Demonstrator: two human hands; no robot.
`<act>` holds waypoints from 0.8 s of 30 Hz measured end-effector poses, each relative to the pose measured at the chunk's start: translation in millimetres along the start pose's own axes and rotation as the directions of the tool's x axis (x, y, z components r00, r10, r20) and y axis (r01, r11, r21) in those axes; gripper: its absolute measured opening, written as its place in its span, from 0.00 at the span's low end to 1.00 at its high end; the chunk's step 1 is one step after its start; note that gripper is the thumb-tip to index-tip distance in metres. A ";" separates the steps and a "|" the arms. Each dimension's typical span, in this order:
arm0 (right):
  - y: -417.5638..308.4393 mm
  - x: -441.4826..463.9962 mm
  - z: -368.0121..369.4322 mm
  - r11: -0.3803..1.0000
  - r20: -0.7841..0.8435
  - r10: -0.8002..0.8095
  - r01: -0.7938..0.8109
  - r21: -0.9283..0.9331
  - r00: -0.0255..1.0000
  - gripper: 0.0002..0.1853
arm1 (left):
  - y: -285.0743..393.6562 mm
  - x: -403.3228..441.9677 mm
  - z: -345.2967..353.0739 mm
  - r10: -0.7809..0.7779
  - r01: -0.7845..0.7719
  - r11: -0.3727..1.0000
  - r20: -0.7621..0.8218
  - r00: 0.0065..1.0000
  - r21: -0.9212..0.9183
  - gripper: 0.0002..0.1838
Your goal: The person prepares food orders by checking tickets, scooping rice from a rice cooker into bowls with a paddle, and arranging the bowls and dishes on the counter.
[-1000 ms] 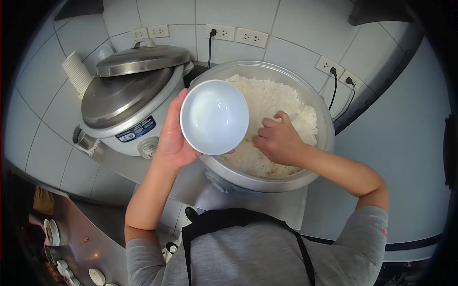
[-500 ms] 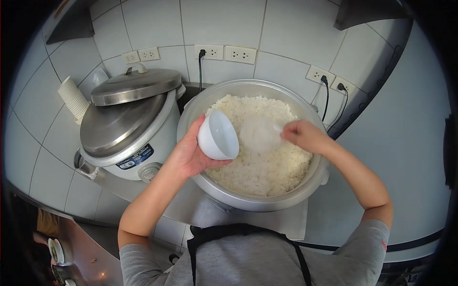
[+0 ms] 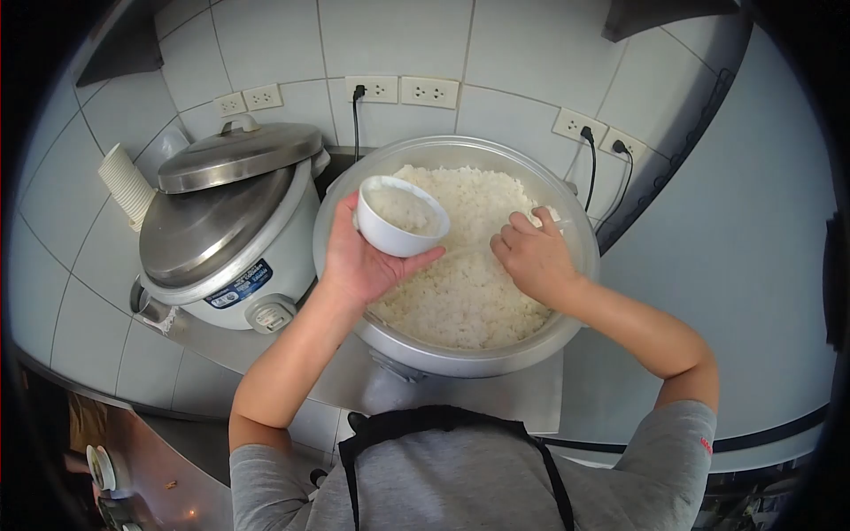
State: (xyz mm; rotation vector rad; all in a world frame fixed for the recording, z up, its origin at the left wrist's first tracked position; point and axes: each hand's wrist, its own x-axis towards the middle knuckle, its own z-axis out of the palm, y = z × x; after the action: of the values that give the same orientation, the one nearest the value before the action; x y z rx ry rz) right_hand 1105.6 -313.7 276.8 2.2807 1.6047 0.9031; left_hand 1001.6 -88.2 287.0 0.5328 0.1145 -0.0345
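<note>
My left hand (image 3: 365,257) holds a white bowl (image 3: 398,237) from below and the side, over the left part of the open rice cooker (image 3: 460,361). Cooked rice (image 3: 400,209) now lies in the bowl. A wide mass of white rice (image 3: 465,305) fills the cooker's pot. Above its right side, my right hand (image 3: 536,257) has its fingers curled round a pale, translucent rice paddle (image 3: 560,223). Most of the paddle is hidden behind the fingers or blends with the rice.
On the left stands a second rice cooker (image 3: 212,239), its metal lid (image 3: 243,157) lying tilted on top. A stack of cups (image 3: 127,186) is beside it. Wall sockets (image 3: 429,92) with plugged cords line the tiles. A person's hand and bowls (image 3: 102,466) show at lower left.
The bowl was empty and tipped towards the right; now it is more upright with rice in it. My right hand has turned over and moved slightly, with the paddle swung to the right.
</note>
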 end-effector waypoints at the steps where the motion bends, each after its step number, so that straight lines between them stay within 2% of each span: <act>1: -3.3 -5.7 -2.0 0.999 0.043 -0.042 0.041 0.012 0.998 0.06 | 0.5 -1.7 2.2 0.014 -0.014 1.000 0.003 1.000 -0.006 0.33; 5: -13.1 -23.0 -21.4 0.989 0.121 -0.131 0.121 0.085 0.984 0.04 | 0.0 -7.9 10.6 0.003 -0.003 1.000 -0.006 1.000 -0.003 0.33; 9: -15.9 -33.1 -38.4 0.979 0.158 -0.143 0.116 0.167 0.977 0.02 | -4.8 -11.7 17.9 -0.040 0.040 0.999 -0.017 0.999 0.002 0.31; 11: -10.5 -33.9 -43.8 0.939 0.275 -0.088 -0.012 0.343 0.957 0.03 | -6.7 -12.6 18.4 -0.051 0.052 0.999 -0.005 0.999 0.014 0.31; 15: 4.9 -38.2 -28.2 0.873 0.359 -0.062 -0.123 0.472 0.931 0.07 | -3.4 -18.1 16.6 -0.130 0.130 0.991 0.007 0.991 0.040 0.33; 17: 13.5 -36.2 -13.3 0.749 0.517 -0.093 -0.282 0.599 0.851 0.09 | 2.0 -19.7 13.5 -0.155 0.155 0.986 0.000 0.988 0.054 0.34; 18: 17.9 -33.4 -7.4 0.752 0.511 -0.094 -0.276 0.598 0.854 0.09 | 5.5 -19.9 9.7 -0.159 0.159 0.985 -0.003 0.987 0.071 0.34; 20: 25.7 -24.8 3.7 0.511 0.725 -0.146 -0.576 0.637 0.673 0.11 | 10.7 -21.9 6.6 -0.150 0.150 0.985 -0.006 0.989 0.092 0.35; 21: 30.7 -21.7 10.3 0.516 0.717 -0.148 -0.565 0.644 0.682 0.11 | 13.2 -23.6 6.2 -0.124 0.129 0.982 -0.048 0.991 0.141 0.35; 22: 36.5 -19.2 16.4 0.465 0.660 -0.100 -0.551 0.693 0.745 0.11 | 15.9 -25.0 5.8 -0.094 0.109 0.976 -0.087 0.992 0.190 0.35; 23: 40.1 -13.0 16.9 0.415 0.599 -0.049 -0.529 0.740 0.799 0.11 | 17.2 -25.2 4.2 -0.081 0.096 0.976 -0.086 0.993 0.195 0.35; 24: 45.4 -5.1 16.8 0.420 0.590 -0.052 -0.519 0.745 0.805 0.11 | 16.9 -24.1 1.3 -0.064 0.080 0.978 -0.087 0.994 0.192 0.35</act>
State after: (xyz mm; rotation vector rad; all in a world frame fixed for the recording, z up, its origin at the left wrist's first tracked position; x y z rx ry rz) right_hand 1149.6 -332.9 284.2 3.0492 1.6443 -0.8622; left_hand 978.8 -74.2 299.5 0.7270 0.2109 -0.0960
